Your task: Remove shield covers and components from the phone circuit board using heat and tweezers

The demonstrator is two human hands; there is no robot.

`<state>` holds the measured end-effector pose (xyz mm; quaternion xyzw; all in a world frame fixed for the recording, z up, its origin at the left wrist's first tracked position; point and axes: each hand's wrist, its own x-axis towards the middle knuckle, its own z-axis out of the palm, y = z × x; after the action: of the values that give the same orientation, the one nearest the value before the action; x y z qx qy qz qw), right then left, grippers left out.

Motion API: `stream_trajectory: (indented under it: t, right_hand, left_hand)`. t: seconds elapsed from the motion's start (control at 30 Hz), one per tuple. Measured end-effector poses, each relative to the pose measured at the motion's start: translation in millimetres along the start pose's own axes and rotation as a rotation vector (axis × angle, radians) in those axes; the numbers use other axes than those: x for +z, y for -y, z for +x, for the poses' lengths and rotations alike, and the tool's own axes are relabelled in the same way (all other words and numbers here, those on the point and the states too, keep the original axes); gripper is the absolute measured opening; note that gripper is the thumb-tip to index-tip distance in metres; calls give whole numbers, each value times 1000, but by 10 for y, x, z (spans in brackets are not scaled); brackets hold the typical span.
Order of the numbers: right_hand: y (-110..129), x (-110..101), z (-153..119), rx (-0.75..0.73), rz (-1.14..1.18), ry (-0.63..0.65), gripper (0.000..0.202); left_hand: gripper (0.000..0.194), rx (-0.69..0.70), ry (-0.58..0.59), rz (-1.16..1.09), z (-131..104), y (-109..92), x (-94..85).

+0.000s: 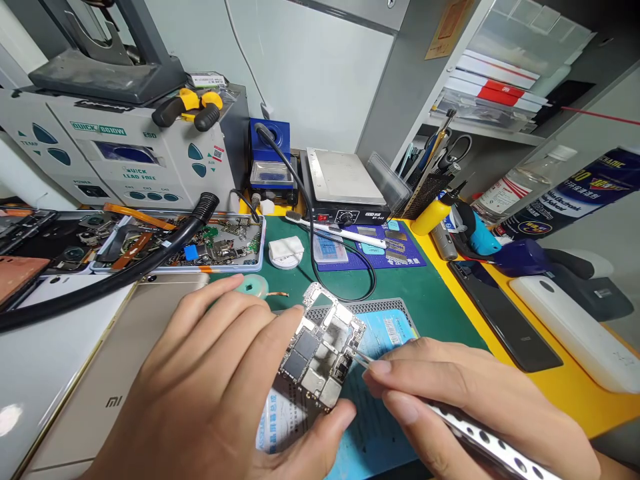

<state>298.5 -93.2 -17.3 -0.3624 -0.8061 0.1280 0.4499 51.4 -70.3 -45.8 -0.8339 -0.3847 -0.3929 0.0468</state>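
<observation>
Between the thumb and fingers of my left hand a phone circuit board is held up, tilted, with its metal shields and dark chips facing me. My right hand grips metal tweezers with a row of holes in the handle. The tweezer tips are at the right edge of the board, by a small dark component area; whether they pinch anything is too small to tell. Below the board lies a blue work pad, with a printed white packet partly hidden by my left hand.
Behind are a hot air station, its black hose, a tray of boards, a green tape roll, a white brush and a heating plate. A black phone and a yellow bottle stand right.
</observation>
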Motion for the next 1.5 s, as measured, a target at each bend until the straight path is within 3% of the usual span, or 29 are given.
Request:
stream_trajectory:
  t: [0.3,0.53,0.83,1.07,1.23,1.5]
  right_hand:
    - [-23,20,-27,-34,-17,-26,31]
    - [139,-89,73,89,-121,59,20]
    - [121,-117,93,42,-114,65,18]
    - [144,-91,51,97,-148,50,14]
    - [53,-4,34,9,-81,-40,14]
    - [22,-8,62,-65,29,34,29]
  left_hand:
    - [37,-117,-11,-30,-36,-65,22]
    - [44,-7,-19,-2,-13,11,16]
    - [43,-12,-34,8,6,17,33]
    - [42,21,-37,26,1,-1,18]
    - [41,21,-44,48,-2,12,24]
    - [45,105,-46,27,-6,29,36]
